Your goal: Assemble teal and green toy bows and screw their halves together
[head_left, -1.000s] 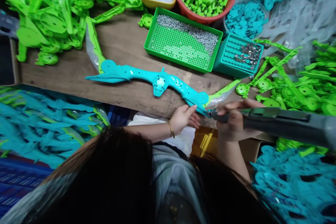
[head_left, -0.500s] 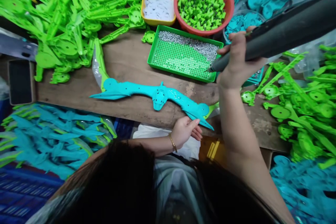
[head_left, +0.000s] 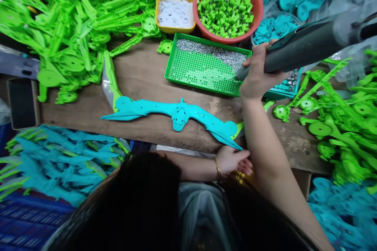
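A blue plastic toy bow (head_left: 159, 109) with green and clear end pieces lies across the wooden bench in front of me. At its lower right tip, my left hand (head_left: 231, 160) is closed, thumb and fingers about the pointed end. My right hand (head_left: 257, 76) is wrapped round a dark powered screwdriver (head_left: 303, 47). The tool slants down to the left, its bit low over the green perforated tray (head_left: 191, 86). Small silver screws (head_left: 212, 53) are heaped along the tray's far side, with a few scattered lower down. My right forearm hides the bow's right end piece.
Behind the tray stand a yellow tub (head_left: 176, 27) of white pieces and a red bowl (head_left: 257, 11) of small green parts. Green parts (head_left: 73, 47) pile up left and right. A phone (head_left: 23, 102) lies at left, above a crate (head_left: 29, 215) of blue-green bows.
My left hand has slid right along the bow's end to its tip. The right hand and screwdriver have shifted slightly left, with the bit still over the tray.
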`<action>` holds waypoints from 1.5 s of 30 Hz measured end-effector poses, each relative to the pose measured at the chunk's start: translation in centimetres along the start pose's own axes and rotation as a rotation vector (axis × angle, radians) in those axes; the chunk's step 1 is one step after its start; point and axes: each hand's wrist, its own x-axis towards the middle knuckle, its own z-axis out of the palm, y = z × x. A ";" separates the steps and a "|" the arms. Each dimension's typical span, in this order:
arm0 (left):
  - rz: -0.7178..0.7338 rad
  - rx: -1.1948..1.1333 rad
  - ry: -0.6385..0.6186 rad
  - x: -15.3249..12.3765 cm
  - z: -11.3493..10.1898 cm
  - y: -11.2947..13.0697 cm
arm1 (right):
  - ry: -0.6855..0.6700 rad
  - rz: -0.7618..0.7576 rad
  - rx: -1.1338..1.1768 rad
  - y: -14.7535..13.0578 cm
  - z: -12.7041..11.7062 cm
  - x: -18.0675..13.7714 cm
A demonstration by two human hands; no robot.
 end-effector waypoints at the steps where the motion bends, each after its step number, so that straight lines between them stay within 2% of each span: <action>1: 0.005 0.010 0.004 0.2 0.0 -0.2 | -0.022 0.027 0.008 0.0 0.0 0.0; 10: 0.064 0.036 0.039 0.6 -0.1 -0.8 | -0.146 0.151 0.078 2.6 -1.3 -0.2; 14: 0.059 0.078 0.058 0.3 0.2 -0.6 | -0.214 0.163 0.054 2.5 -1.0 -0.4; 17: -0.039 0.370 -0.078 -1.4 -0.6 0.0 | -0.091 0.065 0.042 0.4 -0.7 0.2; 18: 0.007 0.547 -0.114 -2.3 -1.1 0.4 | -0.024 0.028 0.059 -0.8 -0.9 0.5; 19: 0.110 0.751 -0.130 -3.3 -1.6 0.9 | 0.034 -0.002 0.087 -2.2 -1.3 0.8; 20: 0.328 0.953 -0.063 -4.3 -2.3 1.6 | 0.080 -0.025 0.118 -3.8 -1.9 0.9; 22: 0.829 1.322 0.156 -5.9 -3.6 3.3 | 0.090 -0.026 0.164 -7.0 -3.9 0.8; 23: 1.012 1.504 0.239 -6.3 -4.2 4.2 | 0.069 -0.009 0.178 -8.5 -5.1 0.4; 25: 1.179 1.807 0.384 -6.2 -5.2 5.8 | 0.016 0.051 0.194 -11.0 -7.5 -1.1; 28: 1.169 2.106 0.481 -4.9 -6.2 6.9 | -0.079 0.140 0.141 -13.0 -10.5 -3.9; 31: 1.149 2.220 0.511 -3.9 -6.7 6.9 | -0.126 0.178 0.088 -13.3 -12.1 -6.2; 36: 1.170 2.242 0.523 -3.7 -7.1 6.7 | -0.131 0.143 0.107 -12.3 -12.8 -7.5; 43: 1.194 2.223 0.516 -3.3 -7.3 6.6 | -0.219 0.189 0.075 -10.2 -13.1 -9.1; 45: 1.204 2.207 0.517 -3.2 -7.3 6.5 | -0.263 0.264 0.039 -10.3 -13.4 -9.3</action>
